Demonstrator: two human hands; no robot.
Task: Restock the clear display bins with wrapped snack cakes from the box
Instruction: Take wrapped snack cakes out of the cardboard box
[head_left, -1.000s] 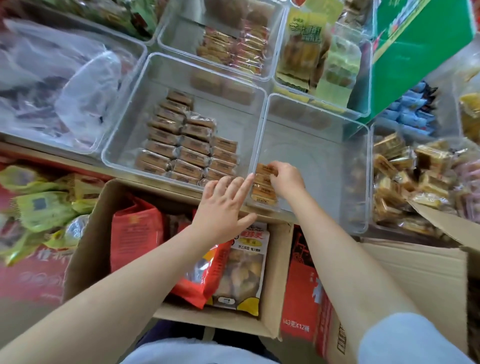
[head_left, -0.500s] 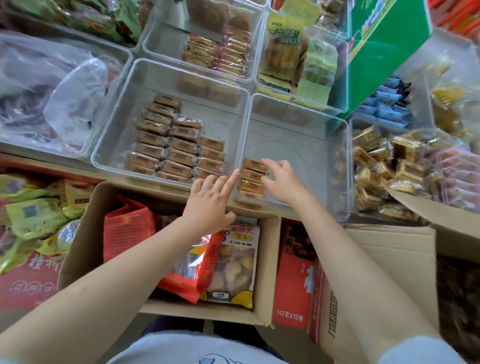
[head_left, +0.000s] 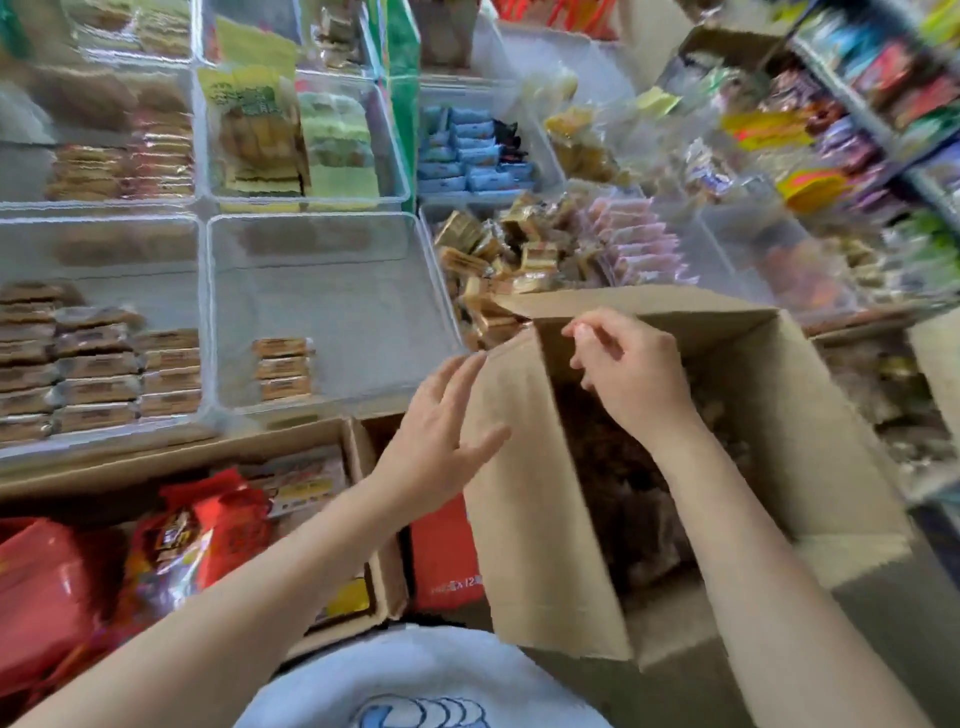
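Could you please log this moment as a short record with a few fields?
setting: shop display of clear bins
target bin: nearly empty, three snack cakes in a column near its front left
supply box: open, brown wrapped items inside
left hand: open, at the box's left flap, holding nothing
right hand: over the box opening, fingers curled, no cake visible in it

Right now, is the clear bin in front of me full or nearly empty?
Nearly empty: the clear bin holds only three wrapped cakes in its near-left corner.
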